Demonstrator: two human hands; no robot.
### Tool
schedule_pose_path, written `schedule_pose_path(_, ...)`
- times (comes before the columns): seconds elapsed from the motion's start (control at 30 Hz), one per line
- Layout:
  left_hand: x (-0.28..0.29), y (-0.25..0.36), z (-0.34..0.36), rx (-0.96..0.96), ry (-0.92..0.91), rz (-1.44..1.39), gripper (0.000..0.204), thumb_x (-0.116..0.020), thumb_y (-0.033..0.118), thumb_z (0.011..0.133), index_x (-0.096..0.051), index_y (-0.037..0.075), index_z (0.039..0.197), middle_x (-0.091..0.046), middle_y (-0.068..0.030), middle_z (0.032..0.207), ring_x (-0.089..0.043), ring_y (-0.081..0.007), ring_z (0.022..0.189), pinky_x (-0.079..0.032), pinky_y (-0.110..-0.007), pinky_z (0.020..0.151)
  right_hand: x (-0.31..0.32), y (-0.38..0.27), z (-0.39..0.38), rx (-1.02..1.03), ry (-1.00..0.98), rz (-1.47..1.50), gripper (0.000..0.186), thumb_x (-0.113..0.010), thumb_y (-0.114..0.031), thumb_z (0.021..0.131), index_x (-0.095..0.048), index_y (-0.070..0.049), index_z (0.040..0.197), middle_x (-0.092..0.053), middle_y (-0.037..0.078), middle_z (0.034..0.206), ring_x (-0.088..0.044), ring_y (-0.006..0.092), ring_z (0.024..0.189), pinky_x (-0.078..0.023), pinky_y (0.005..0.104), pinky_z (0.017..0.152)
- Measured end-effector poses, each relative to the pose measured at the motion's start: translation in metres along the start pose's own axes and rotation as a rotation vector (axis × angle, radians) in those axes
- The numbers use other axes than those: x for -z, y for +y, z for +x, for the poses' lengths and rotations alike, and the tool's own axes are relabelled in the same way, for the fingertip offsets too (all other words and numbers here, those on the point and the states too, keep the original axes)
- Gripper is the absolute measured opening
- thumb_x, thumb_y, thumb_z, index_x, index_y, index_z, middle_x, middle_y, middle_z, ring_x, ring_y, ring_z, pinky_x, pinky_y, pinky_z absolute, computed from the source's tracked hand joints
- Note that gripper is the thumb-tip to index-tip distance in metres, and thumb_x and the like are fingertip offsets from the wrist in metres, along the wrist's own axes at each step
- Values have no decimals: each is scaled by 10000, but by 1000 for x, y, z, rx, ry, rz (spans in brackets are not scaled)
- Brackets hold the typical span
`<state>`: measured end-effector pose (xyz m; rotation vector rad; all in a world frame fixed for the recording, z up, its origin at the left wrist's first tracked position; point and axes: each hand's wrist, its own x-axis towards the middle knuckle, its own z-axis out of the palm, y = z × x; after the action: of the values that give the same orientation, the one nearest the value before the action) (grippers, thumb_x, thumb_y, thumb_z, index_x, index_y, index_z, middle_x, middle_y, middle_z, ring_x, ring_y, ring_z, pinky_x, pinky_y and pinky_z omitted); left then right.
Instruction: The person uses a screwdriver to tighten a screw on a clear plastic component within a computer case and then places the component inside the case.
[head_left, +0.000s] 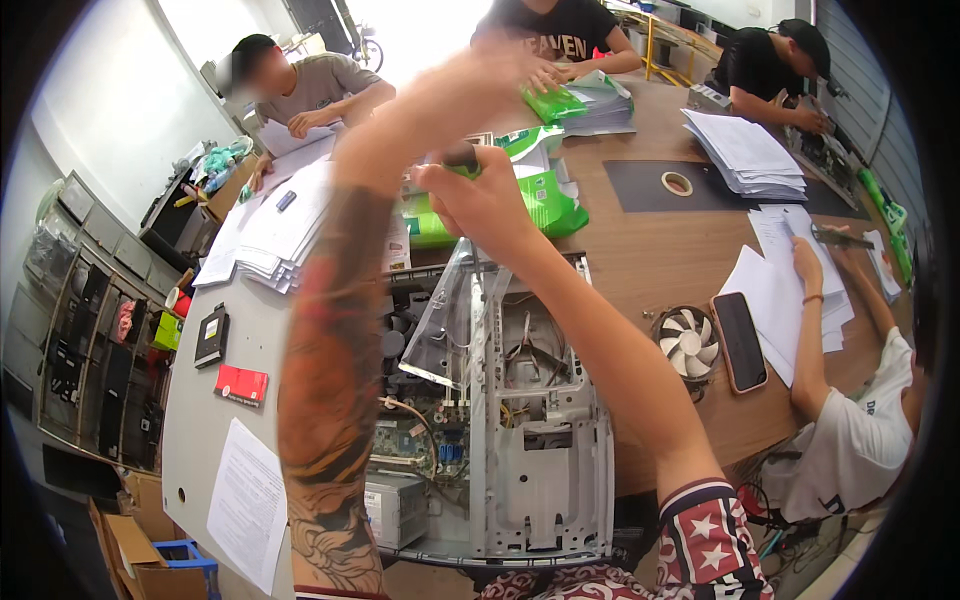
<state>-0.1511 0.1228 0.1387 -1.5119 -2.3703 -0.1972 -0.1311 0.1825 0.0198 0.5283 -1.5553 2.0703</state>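
Note:
An open desktop computer case (543, 490) lies before me. Its left half shows a circuit board (412, 440) and a metal power supply (397, 512); a metal rail divides it from the drive frame on the right. My right hand (487, 200) is closed around the dark and green handle of a screwdriver (461, 157), above the far edge of the case. Its shaft points down toward the rail; whether the tip touches is unclear. A clear plastic piece (437, 325) leans over the board. My left hand (500, 85), smeared by motion, is stretched far forward across the table; its fingers are indistinct.
Green paper packs (550, 195) lie beyond the case. A cooling fan (687, 343), a phone (738, 342) and a tape roll (677, 184) are right; a black box (212, 335) and red packet (241, 385) left. Several people work around the table with paper stacks (745, 155).

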Motion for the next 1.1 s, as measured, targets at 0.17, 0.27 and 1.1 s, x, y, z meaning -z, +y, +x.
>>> schedule_pose_path(0.17, -13, -16, 2, -264, 170, 154, 371, -521, 22, 838, -569, -25, 1203, -609, -204, 1183, -612, -352, 1050, -499, -409, 862, -6, -11, -3, 114, 12, 72, 128, -670, -111, 819, -625, 3, 783, -609, -2, 712, -552, 85, 692, -448, 289, 601)
schedule_pose_path(0.27, 38, 30, 5, 88, -32, -12, 547, -578, -41, 758, -505, -10, 1298, -617, -183, 1102, -624, -324, 993, -510, -393, 810, 5, -16, -2, -101, -72, 17, 212, -675, -123, 821, -582, -4, 674, -542, -33, 613, -473, 64, 594, -393, 281, 552)
schedule_pose_path(1.1, -91, 68, -205, 622, 202, -369, 830, -809, 404, 701, -446, 20, 1341, -556, -185, 1086, -598, -329, 998, -495, -400, 843, 8, -21, 9, -311, -270, 245, 324, -632, -120, 834, -406, -119, 601, -336, -42, 507, -257, 52, 388, -149, 246, 376)
